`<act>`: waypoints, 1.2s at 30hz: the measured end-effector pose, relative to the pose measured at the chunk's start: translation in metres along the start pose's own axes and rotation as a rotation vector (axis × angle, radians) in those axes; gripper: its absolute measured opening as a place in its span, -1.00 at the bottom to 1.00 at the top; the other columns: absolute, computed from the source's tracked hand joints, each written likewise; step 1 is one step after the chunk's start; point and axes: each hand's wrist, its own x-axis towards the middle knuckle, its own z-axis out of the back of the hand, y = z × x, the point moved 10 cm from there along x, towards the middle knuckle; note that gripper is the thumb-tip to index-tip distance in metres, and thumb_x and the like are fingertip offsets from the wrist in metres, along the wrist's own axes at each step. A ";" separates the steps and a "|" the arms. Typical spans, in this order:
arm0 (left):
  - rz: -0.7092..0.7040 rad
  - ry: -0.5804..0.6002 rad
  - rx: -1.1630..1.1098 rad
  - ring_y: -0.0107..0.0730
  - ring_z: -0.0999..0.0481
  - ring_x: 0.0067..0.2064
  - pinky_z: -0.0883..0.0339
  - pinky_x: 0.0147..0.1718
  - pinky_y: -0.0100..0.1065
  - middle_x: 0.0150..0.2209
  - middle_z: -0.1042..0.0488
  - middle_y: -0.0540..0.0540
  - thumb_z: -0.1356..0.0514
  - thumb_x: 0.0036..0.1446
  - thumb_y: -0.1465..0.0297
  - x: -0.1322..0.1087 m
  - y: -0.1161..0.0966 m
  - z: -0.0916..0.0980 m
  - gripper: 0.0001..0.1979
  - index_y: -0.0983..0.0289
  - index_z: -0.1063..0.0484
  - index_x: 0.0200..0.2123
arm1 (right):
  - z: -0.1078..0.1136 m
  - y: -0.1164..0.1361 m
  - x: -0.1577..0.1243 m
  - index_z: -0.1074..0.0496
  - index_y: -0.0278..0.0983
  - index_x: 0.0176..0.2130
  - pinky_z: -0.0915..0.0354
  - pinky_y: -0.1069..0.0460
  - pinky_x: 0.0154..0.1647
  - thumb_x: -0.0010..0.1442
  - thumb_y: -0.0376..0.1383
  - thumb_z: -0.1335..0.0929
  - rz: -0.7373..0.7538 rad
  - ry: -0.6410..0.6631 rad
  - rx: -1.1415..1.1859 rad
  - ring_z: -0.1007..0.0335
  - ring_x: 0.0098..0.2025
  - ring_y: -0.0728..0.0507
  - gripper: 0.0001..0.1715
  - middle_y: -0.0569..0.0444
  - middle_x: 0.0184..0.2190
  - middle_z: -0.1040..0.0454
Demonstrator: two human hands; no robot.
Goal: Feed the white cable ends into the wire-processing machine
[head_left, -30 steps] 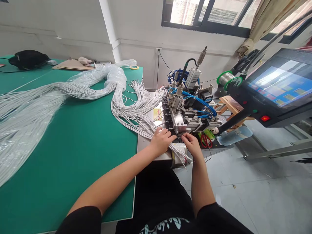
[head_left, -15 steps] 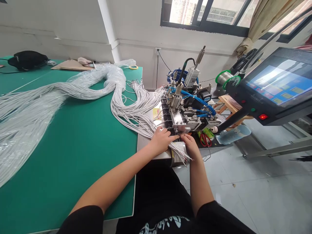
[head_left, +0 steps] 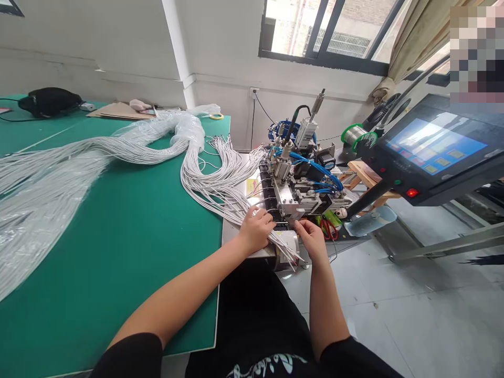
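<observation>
A thick bundle of thin white cables (head_left: 214, 197) runs from the table to the front of the benchtop machine (head_left: 283, 194). My left hand (head_left: 256, 229) is closed over the bundle near its loose ends, which stick out below the fingers. Between my two hands, one short length of white cable (head_left: 281, 223) stretches along the machine's front edge. With thumb and forefinger pinched, my right hand (head_left: 311, 236) grips the right end of that cable, right beside the metal tooling. The exact tip is hidden by the fingers.
Left lies a green table (head_left: 157, 262) with plastic-wrapped cables. A monitor (head_left: 437, 152) juts out on an arm at right. Red-handled scissors (head_left: 328, 229) lie beyond my right hand. A solder wire spool (head_left: 357, 137) hangs behind. At upper right, a blurred person (head_left: 478, 58) shows.
My hands have drawn apart, the right one shifting slightly right, and a cable length shows between them. My left forefinger has pulled back. The view has turned slightly, and a person appears at upper right.
</observation>
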 end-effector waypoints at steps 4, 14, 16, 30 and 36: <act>0.066 0.020 0.013 -0.12 -0.39 -0.08 -0.06 0.02 -0.02 -0.19 -0.50 0.18 -0.17 -0.07 0.50 0.000 0.004 0.000 -0.66 0.28 -0.50 -0.15 | 0.009 0.008 -0.006 -0.44 -0.29 -0.45 -0.15 0.08 -0.49 0.09 0.07 -0.36 0.026 0.004 0.000 -0.23 -0.51 -0.04 -0.54 0.11 -0.57 -0.38; 0.055 -0.019 0.002 -0.16 -0.39 0.00 -0.01 0.08 -0.03 -0.03 -0.47 0.16 -0.13 -0.01 0.55 0.001 0.003 0.005 -0.61 0.26 -0.44 -0.06 | 0.000 0.028 -0.019 -0.43 -0.27 -0.40 -0.17 0.07 -0.46 0.13 -0.01 -0.37 0.042 0.143 0.011 -0.25 -0.49 -0.05 -0.63 0.12 -0.53 -0.38; 0.023 -0.042 0.002 -0.21 -0.42 -0.05 -0.01 0.07 -0.06 -0.08 -0.50 0.12 -0.09 0.05 0.57 0.001 0.000 0.008 -0.64 0.22 -0.45 -0.09 | -0.007 0.035 -0.024 -0.44 -0.27 -0.38 -0.17 0.07 -0.46 0.14 -0.03 -0.37 0.050 0.212 0.017 -0.25 -0.49 -0.04 -0.65 0.12 -0.52 -0.38; -0.059 -0.140 0.017 -0.34 -0.43 -0.22 -0.05 0.00 -0.15 -0.31 -0.51 0.03 -0.03 0.16 0.57 0.002 -0.007 0.017 -0.72 0.21 -0.45 -0.16 | -0.017 0.056 -0.035 -0.46 -0.29 -0.33 -0.21 0.07 -0.46 0.18 -0.08 -0.34 0.100 0.337 -0.053 -0.27 -0.48 -0.04 -0.69 0.09 -0.48 -0.42; -0.069 -0.089 -0.006 -0.32 -0.42 -0.20 -0.05 -0.01 -0.15 -0.29 -0.50 0.05 -0.06 0.13 0.56 0.002 -0.006 0.011 -0.74 0.22 -0.44 -0.16 | -0.021 0.054 -0.034 -0.45 -0.29 -0.33 -0.21 0.07 -0.46 0.19 -0.08 -0.33 0.103 0.336 -0.058 -0.26 -0.48 -0.04 -0.69 0.08 -0.48 -0.41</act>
